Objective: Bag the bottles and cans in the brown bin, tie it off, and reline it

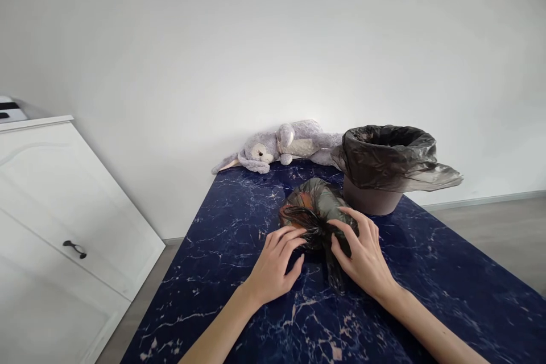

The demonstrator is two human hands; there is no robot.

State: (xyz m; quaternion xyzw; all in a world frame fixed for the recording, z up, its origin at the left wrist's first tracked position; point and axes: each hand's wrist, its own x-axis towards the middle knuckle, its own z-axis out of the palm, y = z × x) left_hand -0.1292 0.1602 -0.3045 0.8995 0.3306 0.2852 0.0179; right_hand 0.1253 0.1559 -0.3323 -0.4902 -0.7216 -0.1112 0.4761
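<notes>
A filled black garbage bag, gathered into a twisted or tied neck, lies on the dark blue marbled table. Something orange shows through its thin plastic on the left. My left hand is at the near left side of the neck, fingers apart and fingertips touching the plastic. On the other side, my right hand rests its spread, bent fingers against the bag. A loose tail of plastic hangs toward me between the hands. Neither hand is closed round the bag.
Behind the bag to the right stands a trash bin with a black liner folded over its rim. A grey plush bunny lies on its side along the wall. A white cabinet stands at the left, beyond the table edge.
</notes>
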